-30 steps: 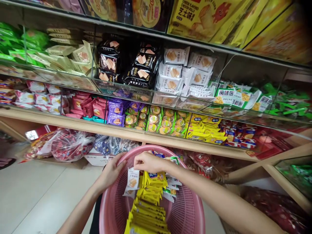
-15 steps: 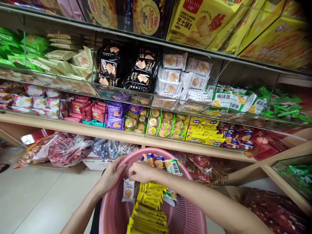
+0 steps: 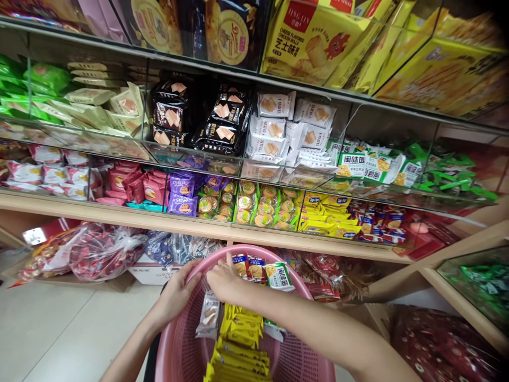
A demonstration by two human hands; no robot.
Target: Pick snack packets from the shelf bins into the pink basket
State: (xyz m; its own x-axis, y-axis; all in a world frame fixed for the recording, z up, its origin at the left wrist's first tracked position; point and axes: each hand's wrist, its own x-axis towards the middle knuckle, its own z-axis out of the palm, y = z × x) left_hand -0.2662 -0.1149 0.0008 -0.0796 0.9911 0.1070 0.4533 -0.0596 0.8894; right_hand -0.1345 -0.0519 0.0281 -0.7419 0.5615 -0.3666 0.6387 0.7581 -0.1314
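My left hand (image 3: 178,291) grips the near-left rim of a pink plastic basket (image 3: 186,345). My right hand (image 3: 225,281) reaches into the basket with its fingers closed on the top of a small white snack packet (image 3: 208,320) that hangs down inside. Beside the packet lies a row of yellow snack packets (image 3: 240,345). Against the basket's far rim stand a green-and-white packet (image 3: 279,276) and red-and-blue packets (image 3: 247,267).
Glass shelves ahead hold black packets (image 3: 222,119), white packets (image 3: 278,130), purple packets (image 3: 181,193), round biscuits (image 3: 254,204) and yellow boxes (image 3: 314,40). Plastic bags of red sweets (image 3: 97,249) lie on the floor under the wooden shelf edge (image 3: 199,228). Tiled floor (image 3: 51,329) lies left.
My right hand has shifted slightly left in the basket, still holding the white packet. The view has tilted a little, showing more of the packets at the basket's far rim.
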